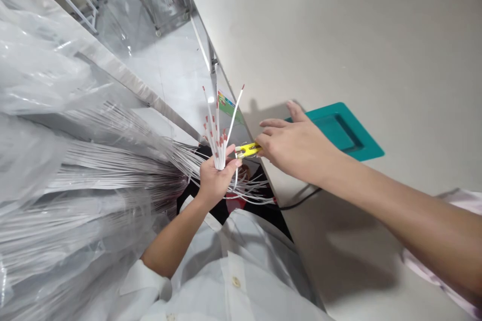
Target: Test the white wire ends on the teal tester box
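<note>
My left hand is closed around a bundle of thin white wires. Their red-tipped ends stick up above the fingers, one leaning out to the right. My right hand holds small yellow snips by the fingers, with thumb and some fingers partly hidden. The tip of the snips is close to my left fingertips and the wire bundle; whether it touches a wire I cannot tell. One white wire bends down in a loop just below the snips. More loose wires hang over my lap.
Large bundles of white wires, partly wrapped in clear plastic, lie on the left. A pale table fills the right side, with a teal tray and a black cable. Wheeled metal racks stand beyond on the floor.
</note>
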### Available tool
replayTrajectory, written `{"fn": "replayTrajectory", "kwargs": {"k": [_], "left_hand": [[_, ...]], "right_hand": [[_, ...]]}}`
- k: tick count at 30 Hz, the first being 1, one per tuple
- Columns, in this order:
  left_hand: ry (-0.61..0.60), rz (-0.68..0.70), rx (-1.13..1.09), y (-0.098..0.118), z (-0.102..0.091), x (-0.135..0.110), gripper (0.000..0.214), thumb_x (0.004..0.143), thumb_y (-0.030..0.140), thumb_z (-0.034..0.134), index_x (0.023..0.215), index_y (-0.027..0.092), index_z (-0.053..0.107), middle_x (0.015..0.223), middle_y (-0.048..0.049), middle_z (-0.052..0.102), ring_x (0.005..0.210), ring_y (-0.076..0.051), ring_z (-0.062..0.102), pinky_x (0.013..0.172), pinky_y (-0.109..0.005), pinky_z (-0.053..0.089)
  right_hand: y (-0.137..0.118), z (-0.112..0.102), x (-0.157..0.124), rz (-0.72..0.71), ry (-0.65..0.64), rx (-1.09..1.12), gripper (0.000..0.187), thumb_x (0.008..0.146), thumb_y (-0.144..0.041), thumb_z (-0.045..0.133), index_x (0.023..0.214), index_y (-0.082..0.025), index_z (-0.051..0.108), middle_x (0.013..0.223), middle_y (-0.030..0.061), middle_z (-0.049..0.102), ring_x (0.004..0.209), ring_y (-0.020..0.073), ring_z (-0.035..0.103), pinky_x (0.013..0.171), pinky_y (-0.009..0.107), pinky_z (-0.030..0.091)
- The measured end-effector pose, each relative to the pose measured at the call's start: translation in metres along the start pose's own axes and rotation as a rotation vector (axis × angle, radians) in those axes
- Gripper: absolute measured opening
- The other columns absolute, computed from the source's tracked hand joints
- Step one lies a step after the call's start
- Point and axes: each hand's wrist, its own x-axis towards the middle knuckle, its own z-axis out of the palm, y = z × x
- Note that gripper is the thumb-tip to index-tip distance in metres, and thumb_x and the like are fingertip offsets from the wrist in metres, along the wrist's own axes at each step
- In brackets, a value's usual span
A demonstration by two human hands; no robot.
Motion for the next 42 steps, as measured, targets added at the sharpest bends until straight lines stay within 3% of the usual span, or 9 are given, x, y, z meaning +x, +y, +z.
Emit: {"fn": "replayTrajectory", "kwargs": {"k": [6,17,20,26,32,35,38,40,42], "left_hand": [[0.016,-0.002,0.007,-0.007,0.002,0.000,0.040,0.068,0.027,0.069,0.106,0.018,0.068,0.077,-0.0018,0.068,0.064,-0.010,0.056,0.068,-0.024,0.047],[0.007,-0.047,-0.084,-0.008,-0.007,-0.005,0.041,0.067,0.027,0.069,0.107,0.016,0.067,0.070,-0.0005,0.066,0.048,-0.005,0.046,0.049,-0.019,0.041],[0.016,-0.065,-0.116,-0.002,-0.013,-0.010,0.044,0.066,0.027,0.070,0.108,0.016,0.065,0.066,0.0003,0.065,0.042,-0.003,0.042,0.042,-0.018,0.037],[0.029,-0.061,-0.203,0.011,-0.028,-0.021,0.022,0.065,0.027,0.072,0.081,0.013,0.067,0.059,0.0000,0.064,0.036,-0.001,0.039,0.037,-0.016,0.032],[-0.061,-0.072,-0.248,0.009,-0.040,-0.032,0.022,0.065,0.030,0.073,0.076,0.012,0.067,0.043,0.0053,0.050,0.034,-0.002,0.037,0.035,-0.016,0.028],[-0.092,-0.076,-0.211,0.009,-0.044,-0.037,0.020,0.066,0.030,0.072,0.075,0.013,0.068,0.051,0.0012,0.058,0.037,-0.002,0.038,0.037,-0.017,0.029],[-0.140,-0.060,-0.150,0.007,-0.049,-0.041,0.018,0.068,0.030,0.070,0.076,0.014,0.070,0.062,-0.0025,0.065,0.040,-0.003,0.039,0.039,-0.019,0.031],[-0.156,-0.067,-0.105,0.005,-0.050,-0.042,0.018,0.069,0.030,0.070,0.075,0.014,0.071,0.059,-0.0019,0.063,0.041,-0.004,0.039,0.041,-0.019,0.032],[-0.127,-0.085,-0.067,0.002,-0.051,-0.041,0.020,0.069,0.032,0.070,0.077,0.014,0.073,0.054,-0.0007,0.060,0.041,-0.004,0.039,0.041,-0.020,0.032]], "right_hand": [[-0.001,-0.003,0.000,0.036,-0.004,0.102,0.004,0.074,-0.022,0.058,0.072,-0.020,0.060,0.069,0.0073,0.062,0.082,0.0277,0.056,0.095,0.064,0.020],[-0.005,-0.005,0.001,-0.023,-0.087,-0.122,0.034,0.080,-0.042,0.056,0.097,-0.013,0.062,0.074,0.0103,0.066,0.083,0.0269,0.058,0.093,0.058,0.028],[-0.010,-0.011,0.000,-0.054,-0.004,-0.073,0.037,0.081,-0.045,0.055,0.099,-0.013,0.063,0.082,0.0118,0.068,0.084,0.0272,0.060,0.091,0.054,0.035],[-0.053,-0.007,-0.013,0.144,0.337,0.424,0.020,0.085,-0.022,0.052,0.099,-0.017,0.065,0.094,0.0083,0.069,0.084,0.0179,0.064,0.074,0.029,0.051],[-0.080,0.017,-0.007,0.396,0.238,1.220,0.020,0.078,-0.033,0.063,0.093,-0.022,0.070,0.082,0.0050,0.068,0.072,0.0147,0.062,0.065,0.029,0.052],[-0.085,0.023,-0.002,0.503,0.275,1.468,0.014,0.070,-0.033,0.070,0.080,-0.024,0.072,0.077,0.0033,0.067,0.070,0.0134,0.060,0.062,0.028,0.050],[-0.090,0.023,-0.001,0.650,0.185,1.778,0.014,0.066,-0.034,0.073,0.068,-0.021,0.070,0.065,0.0002,0.062,0.050,0.0081,0.049,0.046,0.023,0.041],[-0.091,0.021,-0.001,0.707,0.108,1.907,0.019,0.068,-0.038,0.070,0.066,-0.019,0.067,0.054,-0.0029,0.055,0.041,0.0056,0.040,0.040,0.022,0.033],[-0.090,0.018,-0.002,0.708,0.143,1.822,0.021,0.071,-0.039,0.068,0.069,-0.019,0.066,0.051,-0.0034,0.054,0.042,0.0066,0.040,0.041,0.023,0.034]]}}
